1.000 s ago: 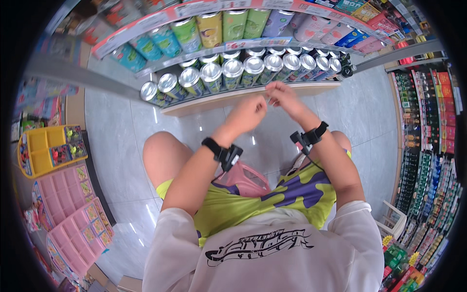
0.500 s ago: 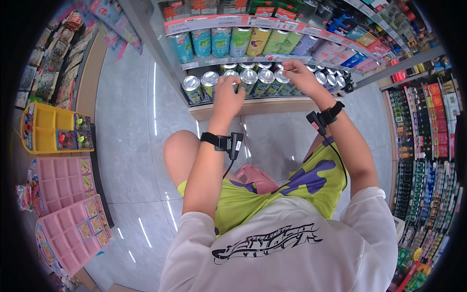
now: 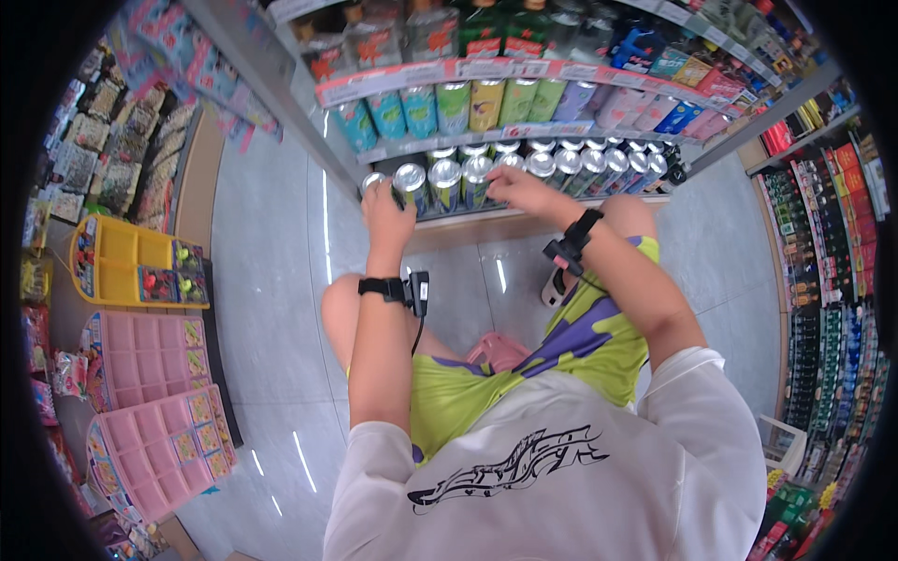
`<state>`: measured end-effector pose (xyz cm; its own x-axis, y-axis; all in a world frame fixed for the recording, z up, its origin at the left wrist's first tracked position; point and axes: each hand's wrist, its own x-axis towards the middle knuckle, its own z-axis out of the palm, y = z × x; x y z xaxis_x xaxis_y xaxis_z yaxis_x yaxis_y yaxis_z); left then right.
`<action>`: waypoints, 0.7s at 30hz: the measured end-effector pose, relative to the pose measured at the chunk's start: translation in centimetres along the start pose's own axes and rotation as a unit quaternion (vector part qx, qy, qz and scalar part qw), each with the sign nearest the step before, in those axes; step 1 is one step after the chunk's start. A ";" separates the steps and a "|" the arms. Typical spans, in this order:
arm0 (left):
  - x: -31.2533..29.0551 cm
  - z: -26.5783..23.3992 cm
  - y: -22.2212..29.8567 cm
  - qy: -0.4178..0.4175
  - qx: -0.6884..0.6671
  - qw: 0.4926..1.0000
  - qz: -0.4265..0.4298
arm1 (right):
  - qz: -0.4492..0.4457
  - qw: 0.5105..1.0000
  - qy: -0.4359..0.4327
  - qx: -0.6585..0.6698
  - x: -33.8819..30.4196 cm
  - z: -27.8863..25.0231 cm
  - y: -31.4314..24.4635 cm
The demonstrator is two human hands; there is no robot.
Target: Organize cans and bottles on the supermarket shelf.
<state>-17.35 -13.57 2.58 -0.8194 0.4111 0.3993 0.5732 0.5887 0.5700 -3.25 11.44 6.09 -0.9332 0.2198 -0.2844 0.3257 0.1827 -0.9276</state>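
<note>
A row of drink cans with silver lids [image 3: 445, 172] stands upright on the lowest shelf in front of me. At the row's left end my left hand [image 3: 388, 222] has its fingers curled around the leftmost can [image 3: 373, 178]. Its palm hides most of that can's side. Farther right, my right hand [image 3: 526, 194] reaches in from the right, fingers apart and slightly bent. Its fingertips are at the front of another can [image 3: 508, 162] and cover part of it; whether they touch it I cannot tell. Both wrists wear black straps with small devices.
Above the cans, a shelf [image 3: 486, 142] carries coloured cans, with bottles [image 3: 433, 33] higher up. My knees are close to the shelf base. A pink stool [image 3: 498, 352] is beneath me. Yellow [image 3: 120, 250] and pink [image 3: 150, 355] compartment trays stand left; packed shelves [image 3: 828, 271] stand right.
My left hand has moved left along the row to the end can. My right hand has come down and left to the can fronts. The view has shifted, and my right knee now shows.
</note>
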 end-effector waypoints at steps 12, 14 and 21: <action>3.5 -6.2 16.0 -0.227 -0.245 0.942 0.024 | -0.204 0.873 0.429 -0.112 -1.3 -10.2 -2.4; 3.9 -5.2 16.4 -0.261 -0.288 0.921 0.028 | -0.207 0.824 0.503 -0.156 -1.2 -13.4 -3.2; 0.5 4.7 12.6 -0.334 -0.314 0.888 -0.031 | -0.215 0.871 0.414 -0.155 0.4 -14.9 -3.4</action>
<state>-10.51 -2.70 6.61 -0.5476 0.8357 -0.0421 0.2432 0.2071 0.9476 -2.50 25.19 12.73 -0.5908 0.6601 0.4639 0.1195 0.6403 -0.7588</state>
